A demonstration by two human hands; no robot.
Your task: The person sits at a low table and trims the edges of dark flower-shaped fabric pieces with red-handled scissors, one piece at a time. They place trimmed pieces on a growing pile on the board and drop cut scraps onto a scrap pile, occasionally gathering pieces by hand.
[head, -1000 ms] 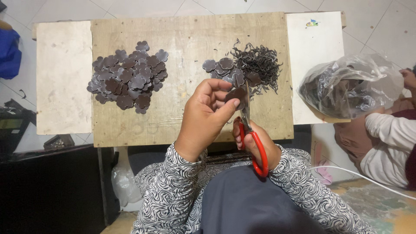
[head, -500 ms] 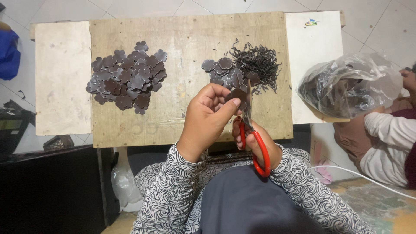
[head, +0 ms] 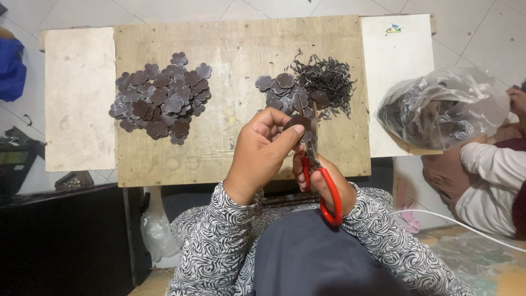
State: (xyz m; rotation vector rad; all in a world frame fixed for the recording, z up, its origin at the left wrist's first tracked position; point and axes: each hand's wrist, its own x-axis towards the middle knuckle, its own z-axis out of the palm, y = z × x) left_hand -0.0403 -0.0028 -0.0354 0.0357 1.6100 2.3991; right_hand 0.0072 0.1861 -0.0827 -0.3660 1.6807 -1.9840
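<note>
My left hand (head: 262,153) pinches a small dark flower-shaped piece (head: 298,121) above the near edge of the wooden board (head: 235,66). My right hand (head: 323,183) grips red-handled scissors (head: 320,181), whose blades point up against that piece. Just beyond lie a small cluster of dark flower pieces (head: 282,90) and a tangle of thin dark trimmings (head: 326,82). A bigger pile of flower pieces (head: 161,98) covers the board's left half.
White panels flank the board, one at the left (head: 79,98) and one at the right (head: 397,71). At the right another person's sleeve (head: 487,170) sits beside a clear plastic bag (head: 438,109) of dark pieces. A blue object (head: 11,71) lies far left.
Both hands stay in nearly the same place. The dark piece has turned slightly between my left fingers at the scissor blades.
</note>
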